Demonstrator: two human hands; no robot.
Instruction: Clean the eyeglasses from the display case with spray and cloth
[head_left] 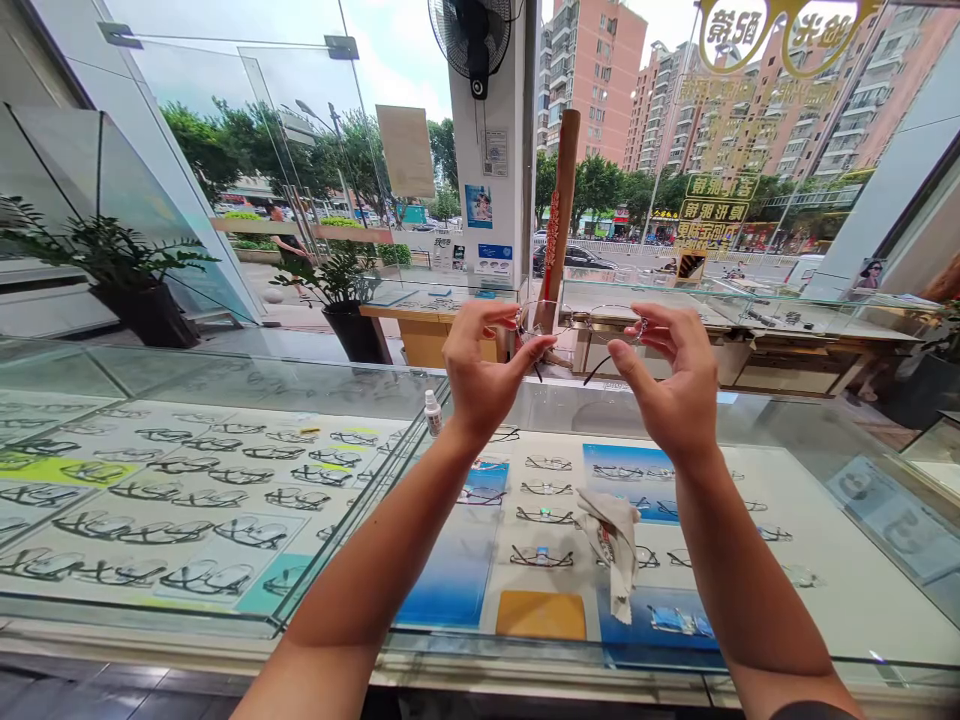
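Observation:
Both my arms reach forward over a glass display case, holding up a pair of thin-rimmed eyeglasses (577, 322). My left hand (487, 365) pinches the glasses near the left hinge. At the opposite hinge, my right hand (670, 375) grips them between thumb and fingers. The two lenses are clear, and the dark temple tips point down toward me. Below, on the glass top, lies a crumpled grey cleaning cloth (616, 545). A small white spray bottle (433, 412) stands just left of my left wrist.
Rows of eyeglasses (217, 490) fill the left side of the case (405, 650). An orange-brown pad (541, 614) sits near the front edge. Beyond are a wooden post (562, 200), potted plants (142, 270), further counters (810, 350) and a wall fan (474, 45).

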